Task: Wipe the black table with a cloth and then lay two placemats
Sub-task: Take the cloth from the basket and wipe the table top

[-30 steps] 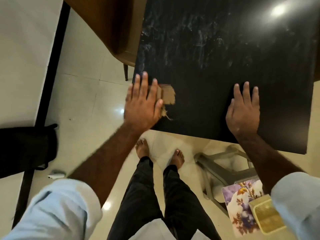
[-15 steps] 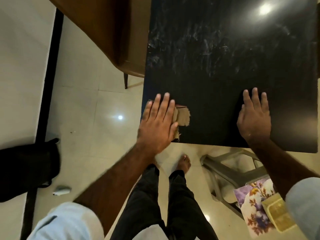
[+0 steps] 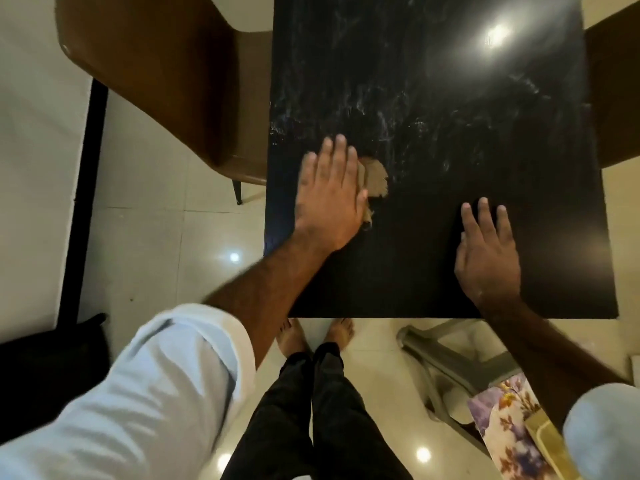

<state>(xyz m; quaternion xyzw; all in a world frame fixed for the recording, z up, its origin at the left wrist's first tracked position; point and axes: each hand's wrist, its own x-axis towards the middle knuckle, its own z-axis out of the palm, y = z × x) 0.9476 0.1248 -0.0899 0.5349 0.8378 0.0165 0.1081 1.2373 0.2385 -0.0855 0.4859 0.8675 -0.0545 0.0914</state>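
A black table with pale smear marks on its far half fills the upper middle of the view. My left hand lies flat on a small tan cloth near the table's left edge, and only the cloth's right part shows past my fingers. Resting flat on the bare tabletop near the front edge is my right hand, fingers apart, holding nothing. A floral placemat and a yellow-green placemat lie on a grey stool at lower right, partly hidden by my right sleeve.
A brown chair stands against the table's left side, and another brown chair shows at the right edge. The grey plastic stool stands just below the table's front edge. A black bag lies on the tiled floor at left.
My left hand has slid the cloth away from the front left corner, farther onto the table and a little to the right. My right hand stays flat in place.
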